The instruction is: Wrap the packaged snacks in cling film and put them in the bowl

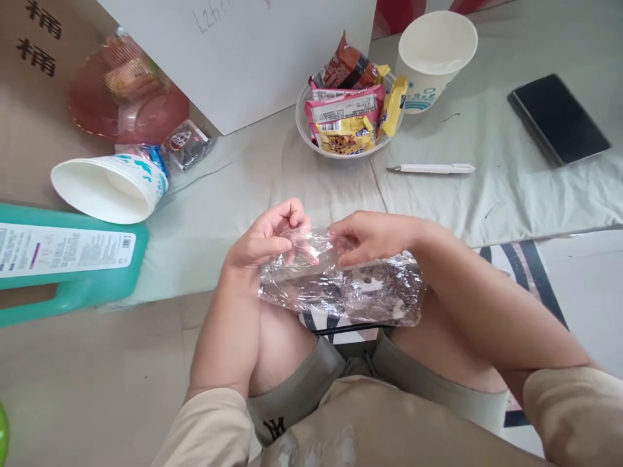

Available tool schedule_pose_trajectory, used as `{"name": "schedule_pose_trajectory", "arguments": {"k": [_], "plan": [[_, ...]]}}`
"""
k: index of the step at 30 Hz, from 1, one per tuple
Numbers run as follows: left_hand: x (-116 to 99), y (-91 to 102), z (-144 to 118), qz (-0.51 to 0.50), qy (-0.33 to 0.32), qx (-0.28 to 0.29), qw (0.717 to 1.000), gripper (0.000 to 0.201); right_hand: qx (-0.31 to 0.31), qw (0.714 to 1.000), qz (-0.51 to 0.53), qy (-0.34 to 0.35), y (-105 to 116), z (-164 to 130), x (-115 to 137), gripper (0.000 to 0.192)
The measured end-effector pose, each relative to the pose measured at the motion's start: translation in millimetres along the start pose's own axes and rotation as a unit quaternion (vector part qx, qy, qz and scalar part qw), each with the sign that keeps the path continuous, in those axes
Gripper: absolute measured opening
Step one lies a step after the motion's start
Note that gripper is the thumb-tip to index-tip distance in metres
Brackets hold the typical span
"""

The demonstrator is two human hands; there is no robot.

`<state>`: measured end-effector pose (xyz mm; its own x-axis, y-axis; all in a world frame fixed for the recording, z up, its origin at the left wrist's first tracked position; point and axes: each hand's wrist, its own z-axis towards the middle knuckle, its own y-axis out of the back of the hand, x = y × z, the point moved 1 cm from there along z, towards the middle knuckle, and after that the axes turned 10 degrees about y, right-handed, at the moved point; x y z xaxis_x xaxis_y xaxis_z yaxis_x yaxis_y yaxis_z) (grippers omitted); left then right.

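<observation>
Both pinching the top edge of a clear wrapper (pixel 341 285) over the lap: left hand (pixel 265 237), right hand (pixel 372 235). Seemingly unopened yet.

bright, even daylight | soft shadows | glare on plastic wrapper (pixel 341 285) | edges distorted

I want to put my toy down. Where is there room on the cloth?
Bare cloth lies between the tipped cup, the snack bowl and the hands. More lies between the pen and phone. The far left, around the red lid, is crowded.
</observation>
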<state>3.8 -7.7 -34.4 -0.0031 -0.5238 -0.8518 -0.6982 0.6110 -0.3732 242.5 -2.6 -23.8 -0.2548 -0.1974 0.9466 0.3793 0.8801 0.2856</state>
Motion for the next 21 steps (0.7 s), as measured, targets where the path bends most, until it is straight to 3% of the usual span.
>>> {"name": "schedule_pose_trajectory", "arguments": {"k": [3, 6, 8, 11, 14, 18, 21], "plan": [[-1, 5.9, 4, -0.035, -0.050, -0.097, 0.993, 0.054, -0.086, 0.990, 0.103, 0.041, -8, -1, -13, 0.017], [-4, 9.3, 10, -0.094, -0.094, -0.171, 0.976, 0.079, -0.246, 0.953, 0.168, 0.054, -12, -4, -26, 0.024], [-4, 8.2, 15, -0.105, -0.095, -0.160, 0.977, 0.092, -0.353, 0.919, 0.171, 0.044, -14, -5, -33, 0.028], [2, 3.0, 23, -0.063, -0.046, -0.107, 0.991, 0.089, -0.465, 0.874, 0.138, 0.022, -15, -5, -36, 0.029], [9, -5.4, 32, 0.002, -0.004, -0.097, 0.995, 0.080, -0.512, 0.855, 0.078, 0.023, -16, -3, -34, 0.024], [13, -15.4, 41, 0.067, 0.010, -0.185, 0.980, 0.044, -0.525, 0.849, 0.025, 0.049, -16, -6, -33, 0.016], [13, -15.5, 43, 0.093, 0.000, -0.244, 0.965, 0.029, -0.504, 0.861, 0.026, 0.063, -15, -10, -38, 0.025]]}}
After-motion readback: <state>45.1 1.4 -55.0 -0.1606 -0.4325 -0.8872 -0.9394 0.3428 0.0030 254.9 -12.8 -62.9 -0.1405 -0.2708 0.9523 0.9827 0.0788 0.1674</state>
